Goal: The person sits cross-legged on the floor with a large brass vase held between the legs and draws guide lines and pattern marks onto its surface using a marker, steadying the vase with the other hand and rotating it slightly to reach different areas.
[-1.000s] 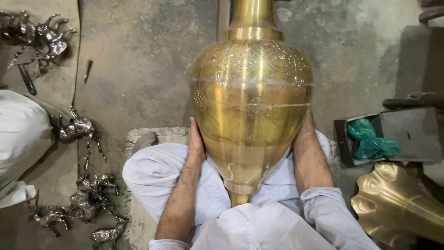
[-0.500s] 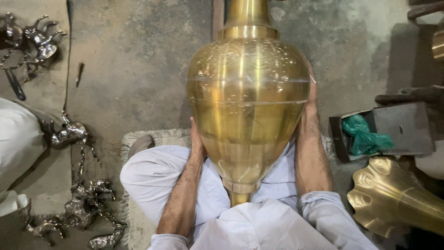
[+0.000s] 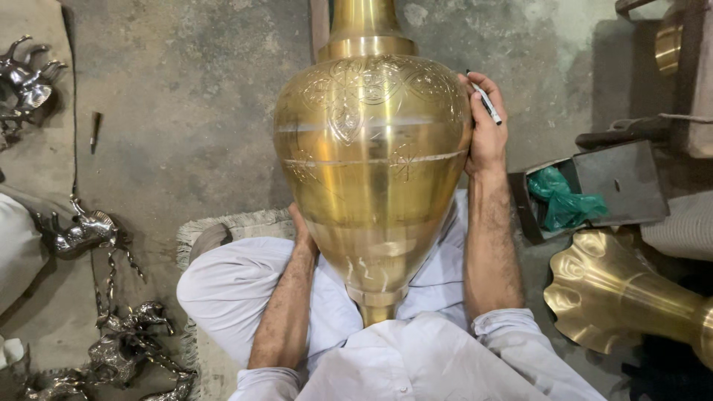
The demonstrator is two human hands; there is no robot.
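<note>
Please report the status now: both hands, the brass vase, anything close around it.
Left hand under brass vase, mostly hidden. Right hand flat on its shoulder, pen between fingers. Open box and second brass piece nearby right.

Soft even light, sharp, mild glare

both forearms are bare, white sleeves pushed up to the elbows. the left hand [image 3: 301,232] sits low at about 8 o'clock, mostly hidden, only its wrist and heel showing. the right hand [image 3: 486,126] is raised toward 2 o'clock, palm turned inward, fingers curled in a grip around a slim black-and-white marker pen [image 3: 486,102].
</note>
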